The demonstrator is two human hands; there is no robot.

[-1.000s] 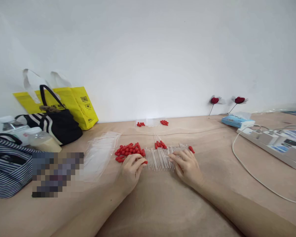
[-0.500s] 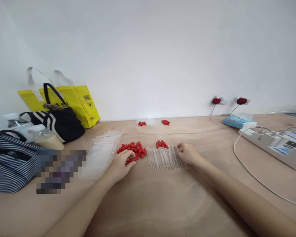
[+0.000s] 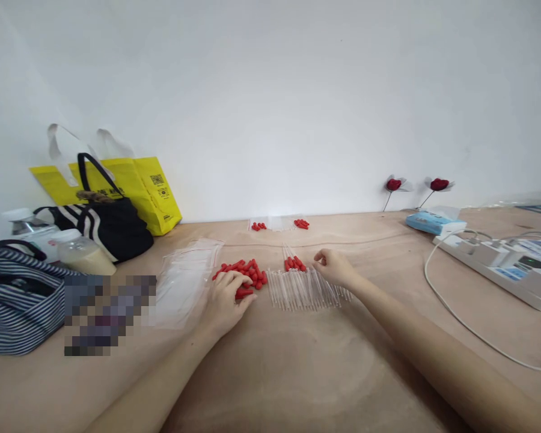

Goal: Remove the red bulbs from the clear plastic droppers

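My left hand (image 3: 224, 296) rests on the near side of a heap of small red rubber caps (image 3: 246, 273), with its fingers curled over a few of them. My right hand (image 3: 335, 267) hovers at the far right of a row of thin clear tubes (image 3: 301, 288) lying on the brown table (image 3: 297, 367); its fingers are pinched together, and what they hold is too small to make out. A small bunch of tubes fitted with red caps (image 3: 293, 263) lies just beyond the row, left of my right hand.
A stack of clear zip bags (image 3: 184, 279) lies left of the caps. Striped bags (image 3: 18, 294), a black bag (image 3: 108, 225), a yellow bag (image 3: 139, 186) and bottles (image 3: 79, 252) crowd the left. A power strip (image 3: 500, 261) with a white cable (image 3: 460, 316), and a blue packet (image 3: 433, 221), are at right. More capped pieces (image 3: 279, 225) lie by the wall.
My left hand slid left from the tubes onto the red caps. My right hand moved from the near side of the tube row to its far right end and lifted slightly, pinched.
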